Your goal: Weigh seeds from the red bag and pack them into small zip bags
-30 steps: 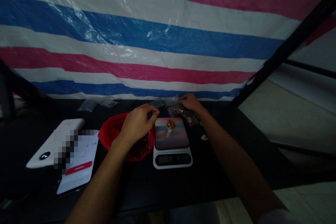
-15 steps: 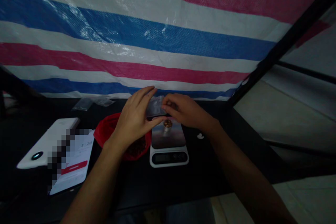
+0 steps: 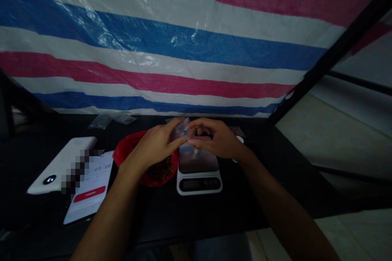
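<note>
Fingertips of both hands pinch the small clear bag point(image 3: 181, 129), thumbs and forefingers closed on its edge. The left hand point(image 3: 156, 147) grips it from the left and the right hand point(image 3: 214, 140) from the right, with the other fingers curled in. The bag hangs in the air between them, just above the far end of the kitchen scale point(image 3: 199, 171). The scale's display faces the person, but its reading is too dark to tell. Just left of the scale, under the left wrist, sits the red bowl point(image 3: 127, 151) with brown pieces inside. Further left lie a phone point(image 3: 92, 187) with a lit screen and a white power bank point(image 3: 61, 163), all on the black table point(image 3: 214, 216). The striped tarp point(image 3: 183, 49) hangs behind.
</note>
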The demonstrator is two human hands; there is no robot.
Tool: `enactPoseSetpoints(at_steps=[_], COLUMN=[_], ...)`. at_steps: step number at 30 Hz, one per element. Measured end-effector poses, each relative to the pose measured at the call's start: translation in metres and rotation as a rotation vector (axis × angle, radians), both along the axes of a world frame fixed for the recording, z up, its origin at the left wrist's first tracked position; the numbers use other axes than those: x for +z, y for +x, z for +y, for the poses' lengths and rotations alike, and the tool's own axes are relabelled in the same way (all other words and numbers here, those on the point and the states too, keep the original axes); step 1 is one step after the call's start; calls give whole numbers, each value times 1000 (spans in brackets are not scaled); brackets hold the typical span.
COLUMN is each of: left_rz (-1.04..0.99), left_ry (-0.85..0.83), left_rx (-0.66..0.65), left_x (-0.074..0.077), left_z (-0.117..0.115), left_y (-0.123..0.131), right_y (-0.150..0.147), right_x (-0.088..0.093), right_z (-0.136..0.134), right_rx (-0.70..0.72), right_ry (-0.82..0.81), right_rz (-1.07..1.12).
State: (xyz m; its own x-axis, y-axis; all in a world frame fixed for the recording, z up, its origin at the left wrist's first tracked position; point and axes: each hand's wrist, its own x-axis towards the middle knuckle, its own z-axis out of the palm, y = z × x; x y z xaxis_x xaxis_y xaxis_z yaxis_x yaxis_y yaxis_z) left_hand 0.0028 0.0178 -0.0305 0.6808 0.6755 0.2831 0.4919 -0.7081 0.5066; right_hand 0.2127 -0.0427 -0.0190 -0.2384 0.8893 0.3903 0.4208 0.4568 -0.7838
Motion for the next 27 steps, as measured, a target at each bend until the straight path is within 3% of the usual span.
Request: enactPoseSetpoints(at_steps=[4,9,14,18,22,27], left_rz=[-143,-245,-90,111,146,102], left_ry=[36,-57,-97,-95,-110,-130], left_rx=[-74,-132,-111,-81,-88,-118], left_x=[-5,-1,-6,-12,-13,-18], left_z=[1,0,6,7,5,5], left_y=[3,5,0,-1,3,8], right_y=[2,0,25,46,45,36], right_x=[-4,-5,-12,-27,-40,-46], right_z=[0,0,-5,-6,-4,0], right_rx=[-38,18,-115,-81,-55,-24], right_ry=[14,-22,48,-142,-248,-242], right_rz=[-51,3,-70,-188,-256,-186])
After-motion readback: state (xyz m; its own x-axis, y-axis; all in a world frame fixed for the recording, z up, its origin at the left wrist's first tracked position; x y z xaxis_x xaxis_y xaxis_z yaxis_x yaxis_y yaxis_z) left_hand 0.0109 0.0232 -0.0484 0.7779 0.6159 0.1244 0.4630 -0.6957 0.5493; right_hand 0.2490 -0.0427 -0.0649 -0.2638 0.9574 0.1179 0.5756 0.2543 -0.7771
